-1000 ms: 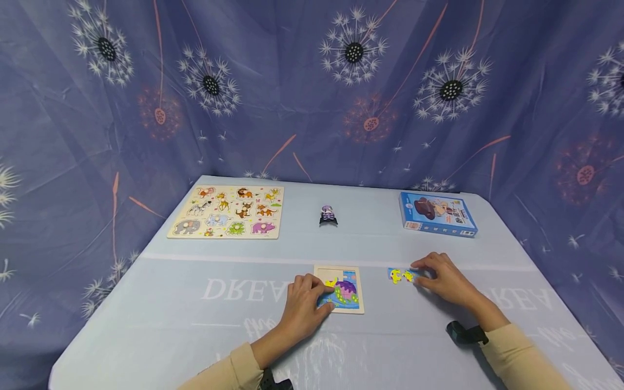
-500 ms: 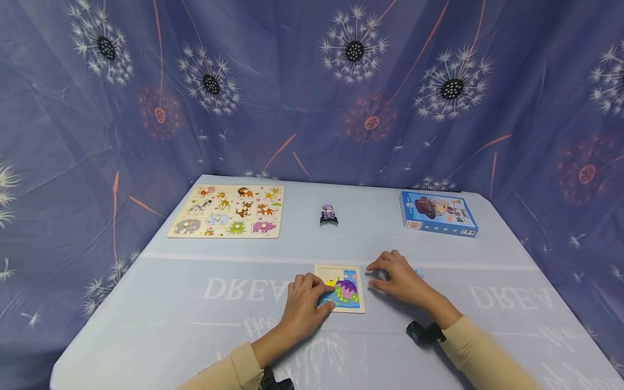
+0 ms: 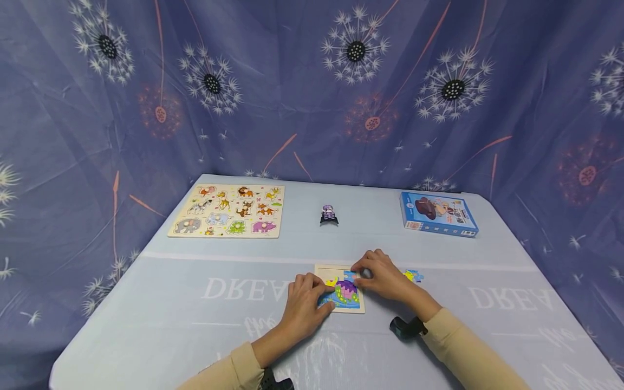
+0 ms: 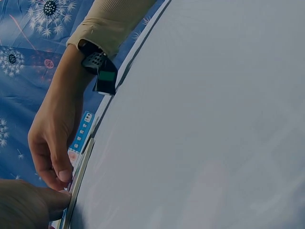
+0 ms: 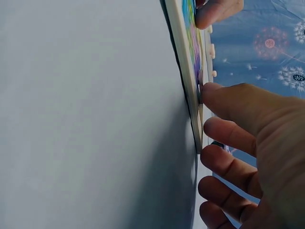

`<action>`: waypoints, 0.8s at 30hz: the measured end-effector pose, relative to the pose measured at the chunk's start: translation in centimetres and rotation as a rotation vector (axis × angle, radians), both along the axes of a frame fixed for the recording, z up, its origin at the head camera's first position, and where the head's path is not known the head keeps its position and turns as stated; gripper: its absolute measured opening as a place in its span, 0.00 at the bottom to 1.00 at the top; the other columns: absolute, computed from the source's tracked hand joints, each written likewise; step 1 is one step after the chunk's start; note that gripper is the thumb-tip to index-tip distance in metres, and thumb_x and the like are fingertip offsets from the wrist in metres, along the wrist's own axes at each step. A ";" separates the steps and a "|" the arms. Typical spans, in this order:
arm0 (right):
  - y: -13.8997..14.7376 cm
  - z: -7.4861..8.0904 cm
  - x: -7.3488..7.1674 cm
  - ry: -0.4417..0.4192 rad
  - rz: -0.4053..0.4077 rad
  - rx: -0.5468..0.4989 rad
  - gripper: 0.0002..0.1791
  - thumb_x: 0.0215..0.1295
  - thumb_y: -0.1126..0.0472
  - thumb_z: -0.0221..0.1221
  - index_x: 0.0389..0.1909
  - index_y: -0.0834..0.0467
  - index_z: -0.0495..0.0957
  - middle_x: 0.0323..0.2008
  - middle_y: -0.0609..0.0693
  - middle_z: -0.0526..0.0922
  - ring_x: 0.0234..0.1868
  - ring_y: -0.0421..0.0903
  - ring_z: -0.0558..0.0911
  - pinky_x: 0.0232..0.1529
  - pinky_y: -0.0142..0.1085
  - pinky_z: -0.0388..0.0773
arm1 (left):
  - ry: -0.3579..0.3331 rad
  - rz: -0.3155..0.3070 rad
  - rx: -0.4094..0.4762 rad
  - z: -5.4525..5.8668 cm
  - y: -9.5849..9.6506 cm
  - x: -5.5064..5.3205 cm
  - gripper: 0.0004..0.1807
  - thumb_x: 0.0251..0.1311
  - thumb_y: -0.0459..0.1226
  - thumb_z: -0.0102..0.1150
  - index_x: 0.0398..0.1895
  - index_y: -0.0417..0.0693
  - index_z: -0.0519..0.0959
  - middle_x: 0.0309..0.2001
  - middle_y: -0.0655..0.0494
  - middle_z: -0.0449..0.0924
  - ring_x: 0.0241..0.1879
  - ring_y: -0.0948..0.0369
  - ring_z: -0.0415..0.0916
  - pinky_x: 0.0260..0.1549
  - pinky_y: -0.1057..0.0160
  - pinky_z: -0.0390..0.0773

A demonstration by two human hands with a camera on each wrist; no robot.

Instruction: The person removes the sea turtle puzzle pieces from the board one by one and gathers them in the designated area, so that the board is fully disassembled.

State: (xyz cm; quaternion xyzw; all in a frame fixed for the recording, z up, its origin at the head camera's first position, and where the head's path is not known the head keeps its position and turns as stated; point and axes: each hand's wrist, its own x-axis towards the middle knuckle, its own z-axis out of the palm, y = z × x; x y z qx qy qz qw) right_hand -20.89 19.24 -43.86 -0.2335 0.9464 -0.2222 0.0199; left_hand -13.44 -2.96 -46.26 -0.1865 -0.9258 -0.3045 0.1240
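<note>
A small wooden-framed jigsaw puzzle (image 3: 338,266) lies at the middle of the table, with a purple, green and yellow picture and bare wood in its upper left. My left hand (image 3: 304,304) rests over its left side, index finger and thumb on the picture. My right hand (image 3: 385,276) is at the puzzle's upper right, thumb and index fingertips apart at a blue piece (image 3: 348,275) inside the frame. In the right wrist view, the right thumb (image 5: 214,95) touches the frame's edge. A loose yellow-and-blue jigsaw piece (image 3: 413,275) lies right of that hand, which partly hides the spot.
An animal peg puzzle board (image 3: 226,211) lies at the back left. A small purple-and-black figure (image 3: 329,215) stands at the back middle. At the back right is a blue box (image 3: 439,213). A dandelion-print curtain (image 3: 292,81) hangs behind the table.
My right hand has moved left from the loose jigsaw pieces to the puzzle's upper right edge. The left hand has stayed in place on the puzzle.
</note>
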 end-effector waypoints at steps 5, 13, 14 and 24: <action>-0.1 -0.1 -0.1 0.007 0.000 0.006 0.15 0.52 0.51 0.68 0.41 0.48 0.84 0.36 0.41 0.76 0.41 0.40 0.67 0.45 0.40 0.64 | 0.017 -0.004 0.022 0.2 0.2 0.0 0.15 0.49 0.42 0.67 0.43 0.52 0.85 0.40 0.59 0.70 0.44 0.60 0.62 0.46 0.54 0.60; -0.2 -0.2 0.0 0.028 0.021 0.012 0.15 0.52 0.51 0.68 0.42 0.49 0.83 0.35 0.41 0.76 0.39 0.40 0.66 0.44 0.39 0.62 | 0.046 -0.034 0.021 0.3 1.7 -0.2 0.14 0.47 0.44 0.68 0.40 0.54 0.85 0.40 0.59 0.72 0.44 0.60 0.63 0.46 0.55 0.60; -0.2 -0.2 0.0 0.029 0.021 0.013 0.15 0.53 0.51 0.68 0.42 0.49 0.83 0.35 0.41 0.76 0.39 0.40 0.66 0.44 0.39 0.62 | 0.046 -0.034 0.018 0.2 1.9 -0.2 0.14 0.47 0.44 0.68 0.40 0.54 0.85 0.40 0.59 0.71 0.44 0.60 0.63 0.46 0.56 0.60; 0.0 -0.3 0.1 0.033 0.009 0.011 0.15 0.52 0.50 0.68 0.41 0.49 0.84 0.36 0.41 0.76 0.40 0.40 0.66 0.45 0.39 0.62 | 0.042 -0.014 -0.039 0.1 2.5 -0.3 0.14 0.49 0.46 0.67 0.41 0.58 0.85 0.40 0.60 0.71 0.44 0.60 0.62 0.46 0.56 0.59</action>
